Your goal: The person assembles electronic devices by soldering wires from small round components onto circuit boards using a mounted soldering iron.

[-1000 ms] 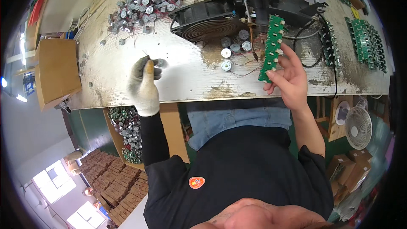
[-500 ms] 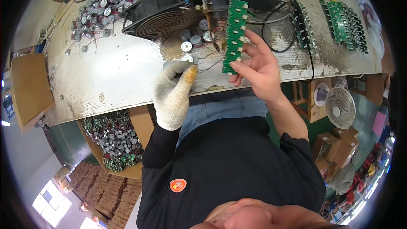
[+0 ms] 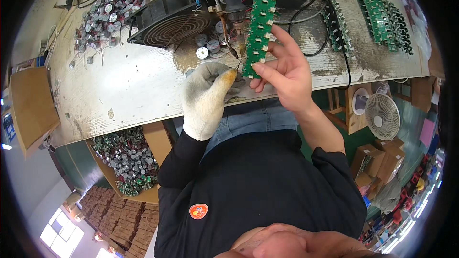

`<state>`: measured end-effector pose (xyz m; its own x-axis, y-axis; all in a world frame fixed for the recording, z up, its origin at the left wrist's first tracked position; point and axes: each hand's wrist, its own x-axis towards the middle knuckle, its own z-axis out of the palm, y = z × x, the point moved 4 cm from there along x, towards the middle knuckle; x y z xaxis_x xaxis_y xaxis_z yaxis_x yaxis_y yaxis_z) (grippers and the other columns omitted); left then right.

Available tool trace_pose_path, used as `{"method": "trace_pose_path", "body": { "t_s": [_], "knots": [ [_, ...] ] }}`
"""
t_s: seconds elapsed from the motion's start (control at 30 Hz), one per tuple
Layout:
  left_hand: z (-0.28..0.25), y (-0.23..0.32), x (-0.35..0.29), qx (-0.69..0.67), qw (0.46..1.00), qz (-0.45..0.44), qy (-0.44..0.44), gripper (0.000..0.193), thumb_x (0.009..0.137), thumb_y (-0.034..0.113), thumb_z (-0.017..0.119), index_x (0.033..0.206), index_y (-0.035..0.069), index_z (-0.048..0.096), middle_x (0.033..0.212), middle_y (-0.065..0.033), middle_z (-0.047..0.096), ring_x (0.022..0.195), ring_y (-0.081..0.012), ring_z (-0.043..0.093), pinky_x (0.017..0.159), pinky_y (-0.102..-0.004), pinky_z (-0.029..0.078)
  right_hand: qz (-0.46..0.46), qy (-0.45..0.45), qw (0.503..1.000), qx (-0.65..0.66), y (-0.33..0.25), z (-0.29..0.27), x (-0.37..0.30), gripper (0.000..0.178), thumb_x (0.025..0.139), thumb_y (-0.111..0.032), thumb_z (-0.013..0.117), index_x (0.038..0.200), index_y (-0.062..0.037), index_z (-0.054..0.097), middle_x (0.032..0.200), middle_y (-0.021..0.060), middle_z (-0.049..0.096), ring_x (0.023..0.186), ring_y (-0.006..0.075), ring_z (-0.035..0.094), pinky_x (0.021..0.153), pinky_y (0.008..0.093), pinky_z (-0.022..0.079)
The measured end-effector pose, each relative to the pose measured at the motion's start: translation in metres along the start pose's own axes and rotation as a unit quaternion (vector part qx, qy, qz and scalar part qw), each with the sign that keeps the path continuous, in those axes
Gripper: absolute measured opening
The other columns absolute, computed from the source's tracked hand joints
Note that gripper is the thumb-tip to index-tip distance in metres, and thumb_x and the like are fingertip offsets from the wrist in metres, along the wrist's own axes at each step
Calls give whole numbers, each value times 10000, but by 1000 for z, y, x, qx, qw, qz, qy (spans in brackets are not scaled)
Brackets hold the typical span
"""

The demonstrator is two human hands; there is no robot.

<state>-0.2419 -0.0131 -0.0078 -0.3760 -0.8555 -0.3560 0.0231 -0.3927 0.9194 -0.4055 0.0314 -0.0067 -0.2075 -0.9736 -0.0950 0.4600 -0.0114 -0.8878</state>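
My right hand (image 3: 290, 74), bare, pinches the lower end of a long green circuit board (image 3: 260, 26) carrying a row of small white connectors. The board is held upright over the table's near edge. My left hand (image 3: 204, 98), in a white knit glove with a stained thumb, is closed beside the board's lower end. Thin wires (image 3: 238, 65) show at its fingertips; whatever else lies inside the glove is hidden. Just above sits the dark tip of a soldering iron (image 3: 233, 51) on a stand. Small round metal motors (image 3: 202, 53) lie behind the glove.
A black fan (image 3: 174, 24) stands behind my left hand. A heap of wired motors (image 3: 112, 12) lies far left. More green boards (image 3: 380, 21) are at the far right, near a black cable (image 3: 348, 62). An open carton of parts (image 3: 129, 162) stands below the table's left side.
My left hand has moved right, bringing the wires up to the board's lower end. My right hand and the board have shifted slightly left and up in the picture.
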Motion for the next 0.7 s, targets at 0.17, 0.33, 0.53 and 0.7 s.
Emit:
{"method": "trace_pose_path", "body": {
  "t_s": [0.17,0.33,0.53,0.7],
  "knots": [
    [4,3,4,-74,996,-42,-33,143,916,87,552,990,-34,560,912,-137,648,797,-203,659,714,-305,554,-19,2,1000,11,-3,2,3,667,866,94,570,1443,-35,261,1119,180,565,680,194,668,520,260,538],
    [5,2,9,-97,993,-64,-24,130,906,61,540,993,-36,539,932,-165,641,790,-246,669,696,-346,575,-21,-2,1000,-8,-4,2,7,698,856,98,564,1457,-31,232,1174,219,557,657,212,667,500,271,538],
    [6,4,13,-117,992,-36,-18,167,894,79,579,970,-70,571,879,-129,654,760,-172,671,684,-291,572,-24,1,1000,-2,-5,1,10,686,856,95,564,1451,-24,244,1176,222,556,653,212,667,495,272,537],
    [9,10,12,-120,992,-43,-10,107,904,60,545,961,-31,554,917,-143,637,797,-238,668,714,-348,578,-35,-1,999,6,-8,1,11,683,855,95,564,1450,-26,251,1180,224,553,654,211,667,496,273,538]
  ]
}}
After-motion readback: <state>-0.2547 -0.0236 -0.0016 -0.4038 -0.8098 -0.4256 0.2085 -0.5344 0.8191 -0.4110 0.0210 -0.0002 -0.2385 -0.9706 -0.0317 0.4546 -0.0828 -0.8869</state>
